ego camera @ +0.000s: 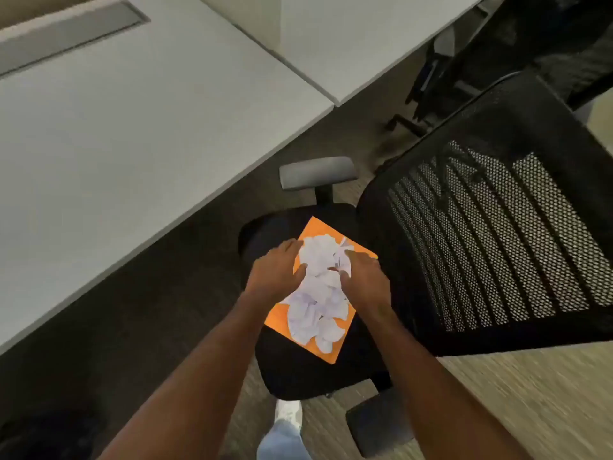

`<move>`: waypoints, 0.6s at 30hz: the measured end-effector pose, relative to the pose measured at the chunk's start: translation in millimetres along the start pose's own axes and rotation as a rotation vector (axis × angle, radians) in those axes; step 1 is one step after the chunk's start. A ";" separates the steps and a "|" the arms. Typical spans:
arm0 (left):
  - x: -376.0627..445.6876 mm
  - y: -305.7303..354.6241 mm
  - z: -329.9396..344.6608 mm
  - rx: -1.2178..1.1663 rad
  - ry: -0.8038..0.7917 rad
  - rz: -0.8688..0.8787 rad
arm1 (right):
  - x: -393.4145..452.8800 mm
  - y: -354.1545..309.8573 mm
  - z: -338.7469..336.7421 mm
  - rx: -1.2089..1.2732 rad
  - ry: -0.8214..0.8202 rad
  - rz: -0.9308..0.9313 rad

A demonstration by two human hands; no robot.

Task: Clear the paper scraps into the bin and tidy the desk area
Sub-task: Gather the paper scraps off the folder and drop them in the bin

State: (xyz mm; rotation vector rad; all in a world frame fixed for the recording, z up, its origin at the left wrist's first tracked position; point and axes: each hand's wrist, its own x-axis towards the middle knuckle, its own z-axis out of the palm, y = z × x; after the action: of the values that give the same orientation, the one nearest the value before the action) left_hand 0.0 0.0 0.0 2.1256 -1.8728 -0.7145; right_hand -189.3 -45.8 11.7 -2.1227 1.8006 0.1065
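Note:
A heap of crumpled white paper scraps (316,303) lies on an orange sheet (278,315) that rests on the black seat of an office chair (295,373). My left hand (277,272) presses against the left side of the heap with curled fingers. Opposite it, my right hand (363,277) cups the heap's right side. Both hands touch the upper scraps and squeeze them between them. No bin is in view.
A white desk (132,127) runs along the left, a second white desk (358,38) at the top. The chair's black mesh back (497,234) stands to the right, its grey armrest (316,172) just beyond the seat. My shoe (288,415) is on the carpet below.

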 end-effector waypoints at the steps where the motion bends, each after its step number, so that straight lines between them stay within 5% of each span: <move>1: 3.7 -3.9 15.1 0.006 -0.055 -0.005 | 1.3 7.7 12.2 0.006 -0.062 0.007; 7: 6.3 -38.3 107.5 0.240 -0.363 0.028 | 2.4 45.2 118.5 0.016 -0.371 -0.028; 18: 26.4 -48.4 168.0 0.463 -0.361 0.098 | 35.3 46.2 179.0 -0.161 -0.321 -0.136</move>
State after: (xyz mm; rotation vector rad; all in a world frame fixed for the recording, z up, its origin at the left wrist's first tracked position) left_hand -38.7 7.5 -172.4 2.2571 -2.5251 -0.7384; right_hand -197.1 -28.8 -175.5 -2.1799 1.5026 0.5410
